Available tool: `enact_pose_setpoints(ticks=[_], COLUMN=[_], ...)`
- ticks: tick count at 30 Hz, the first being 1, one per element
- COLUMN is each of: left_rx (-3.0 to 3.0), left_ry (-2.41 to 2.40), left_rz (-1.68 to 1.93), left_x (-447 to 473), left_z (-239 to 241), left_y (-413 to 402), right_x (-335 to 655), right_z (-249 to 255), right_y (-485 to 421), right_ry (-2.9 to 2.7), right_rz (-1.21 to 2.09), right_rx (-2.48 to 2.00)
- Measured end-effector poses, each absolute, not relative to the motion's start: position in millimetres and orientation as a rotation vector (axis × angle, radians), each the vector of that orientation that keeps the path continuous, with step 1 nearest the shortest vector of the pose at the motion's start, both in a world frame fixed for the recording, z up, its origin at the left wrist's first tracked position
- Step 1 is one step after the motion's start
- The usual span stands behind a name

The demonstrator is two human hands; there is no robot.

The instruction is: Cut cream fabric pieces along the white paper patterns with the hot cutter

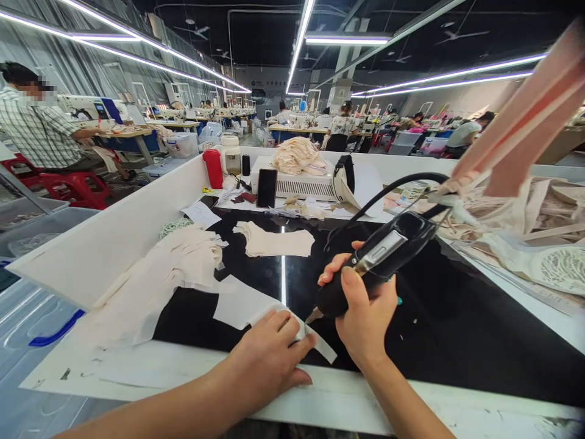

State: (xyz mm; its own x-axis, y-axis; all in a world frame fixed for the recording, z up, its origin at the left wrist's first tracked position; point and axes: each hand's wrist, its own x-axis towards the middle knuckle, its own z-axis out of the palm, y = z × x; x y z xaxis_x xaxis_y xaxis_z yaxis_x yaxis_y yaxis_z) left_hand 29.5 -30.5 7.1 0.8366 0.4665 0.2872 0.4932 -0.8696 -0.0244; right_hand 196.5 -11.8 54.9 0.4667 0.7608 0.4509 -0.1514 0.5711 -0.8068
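My right hand is wrapped around a black corded handheld tool with a silver plate on its side and a narrow pointed metal tip. That tip meets the edge of a white fabric piece lying on the black glossy tabletop. Fingers stretched out and slightly apart, my left hand presses on the same piece just left of the tip. A large pile of pale cut pieces lies to the left. Farther back is a small neat stack of cream pieces.
Pink fabric strips hang at the upper right, beside the tool's black cable. A phone, red cup and white vented box stand at the back. Beige strips are heaped right. A person sits left.
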Motion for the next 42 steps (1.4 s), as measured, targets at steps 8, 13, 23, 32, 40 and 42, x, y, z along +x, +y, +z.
enact_pose_setpoints(ticks=[8, 13, 23, 32, 40, 42], left_rx=[-2.918, -2.969, -3.238, -3.277, -3.196, -3.187], left_ry=[-0.742, -0.730, -0.901, -0.981, -0.814, -0.812], left_rz=[-0.490, -0.523, -0.563, -0.522, -0.470, -0.464], left_x=[26.5, 25.6, 7.0, 2.6, -7.2, -7.6], left_z=[-0.6, -3.1, 16.2, 22.8, 16.7, 15.5], left_y=[-29.0, -28.1, -25.1, -19.7, -22.1, -22.9], right_x=[191.2, 187.1, 185.1, 183.7, 182.6, 182.5], right_z=[57.8, 56.9, 56.0, 56.7, 56.6, 57.5], right_y=[-3.8, 1.2, -10.9, -23.3, -24.1, -21.1], right_ry=[-0.891, -0.929, -0.936, -0.948, -0.939, -0.934], right_rz=[0.639, 0.678, 0.648, 0.669, 0.691, 0.688], right_rx=[-0.752, -0.708, -0.757, -0.745, -0.772, -0.761])
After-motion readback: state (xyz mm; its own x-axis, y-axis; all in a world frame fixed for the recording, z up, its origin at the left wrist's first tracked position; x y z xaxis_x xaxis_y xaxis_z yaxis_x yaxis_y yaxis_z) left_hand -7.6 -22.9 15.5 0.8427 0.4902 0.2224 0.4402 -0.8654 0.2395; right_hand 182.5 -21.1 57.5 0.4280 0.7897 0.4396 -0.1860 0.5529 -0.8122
